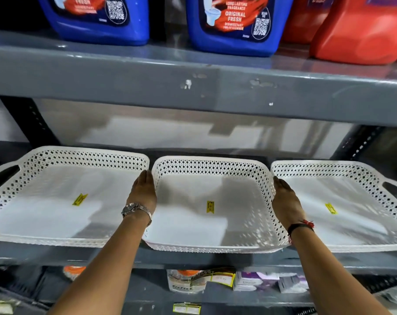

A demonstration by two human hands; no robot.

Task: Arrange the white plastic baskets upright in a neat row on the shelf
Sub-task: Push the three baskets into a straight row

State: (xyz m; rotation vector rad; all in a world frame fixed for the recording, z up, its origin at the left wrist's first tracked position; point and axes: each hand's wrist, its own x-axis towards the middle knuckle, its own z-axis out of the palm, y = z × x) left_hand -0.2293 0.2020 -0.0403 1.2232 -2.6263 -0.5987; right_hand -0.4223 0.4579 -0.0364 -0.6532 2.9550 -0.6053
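Observation:
Three white perforated plastic baskets stand upright side by side on the grey shelf (193,258). The middle basket (211,165) is smaller and sits between the left basket (56,155) and the right basket (352,169). Each has a yellow sticker on its floor. My left hand (144,192), with a wristwatch, lies flat against the middle basket's left wall. My right hand (284,198), with a dark and red wristband, lies flat against its right wall. Both hands press the basket from outside with fingers straight.
The shelf above (193,87) hangs low over the baskets and carries blue cleaner jugs (234,23) and red jugs (363,30). Below the basket shelf are small packets and boxes (250,280). Black uprights (361,142) frame the bay.

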